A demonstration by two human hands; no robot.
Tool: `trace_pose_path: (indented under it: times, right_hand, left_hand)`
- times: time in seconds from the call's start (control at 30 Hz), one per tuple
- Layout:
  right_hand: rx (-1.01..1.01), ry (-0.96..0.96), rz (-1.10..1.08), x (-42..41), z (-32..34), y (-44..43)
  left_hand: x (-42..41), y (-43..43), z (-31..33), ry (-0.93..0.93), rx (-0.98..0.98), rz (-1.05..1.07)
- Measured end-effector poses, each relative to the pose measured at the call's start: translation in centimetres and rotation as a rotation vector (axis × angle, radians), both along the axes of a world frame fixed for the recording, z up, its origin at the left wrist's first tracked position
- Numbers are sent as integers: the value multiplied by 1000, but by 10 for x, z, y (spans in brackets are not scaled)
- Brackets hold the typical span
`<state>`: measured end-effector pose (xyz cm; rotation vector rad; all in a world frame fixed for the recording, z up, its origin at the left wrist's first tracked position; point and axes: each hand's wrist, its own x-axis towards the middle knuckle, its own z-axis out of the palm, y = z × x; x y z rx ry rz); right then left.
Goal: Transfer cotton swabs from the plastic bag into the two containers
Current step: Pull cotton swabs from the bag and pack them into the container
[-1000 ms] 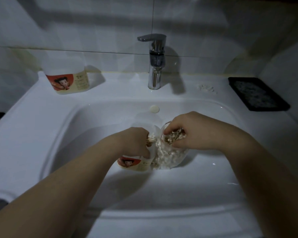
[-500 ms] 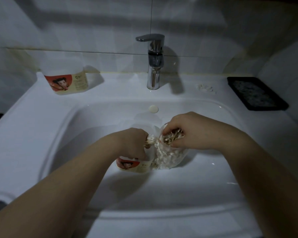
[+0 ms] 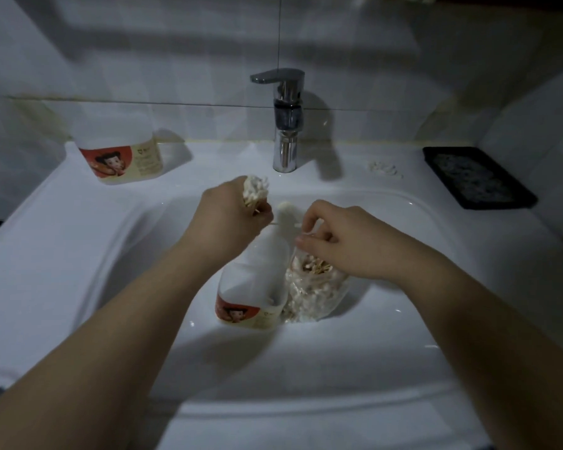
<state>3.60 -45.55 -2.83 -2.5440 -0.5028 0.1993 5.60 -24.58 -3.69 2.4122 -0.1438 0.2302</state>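
The left hand (image 3: 231, 212), fingers clenched round a bundle of white cotton swabs (image 3: 255, 190), hangs over the white sink (image 3: 78, 254). The right hand (image 3: 342, 245) pinches the clear plastic bag (image 3: 312, 290), just beside a translucent labelled container (image 3: 254, 287). A second labelled container (image 3: 121, 154) stands left of the chrome tap (image 3: 285, 125).

No legible wording anywhere. Red-and-cream label (image 3: 119, 160) with a cartoon figure on the back container (image 3: 111, 131), at 10 o'clock on the sink ledge (image 3: 208, 157). Matching label (image 3: 241, 315) on the basin container (image 3: 257, 271), near centre. Small print on both too blurred to read.
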Motion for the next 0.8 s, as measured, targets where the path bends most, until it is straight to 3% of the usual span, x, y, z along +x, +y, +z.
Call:
trace_pose_path:
  times: [0.1, 0.23, 0.5, 0.63, 0.8]
  right_hand:
    - [-4, -30, -18, 1, -3, 4]
    - [-32, -96, -50, 6, -10, 6]
    - [-53, -96, 26, 9, -13, 4]
    - [4, -48, -28, 10, -10, 3]
    - [105, 30, -131, 11, -8, 6]
  left_hand:
    - [-5, -5, 3, 44, -267, -54]
    - [-7, -11, -3, 102, -356, -102]
    - [-12, -23, -13, 334, -713, -176]
    - [-10, -22, -10, 231, -593, -113]
    - [-13, -25, -12, 117, -459, -207]
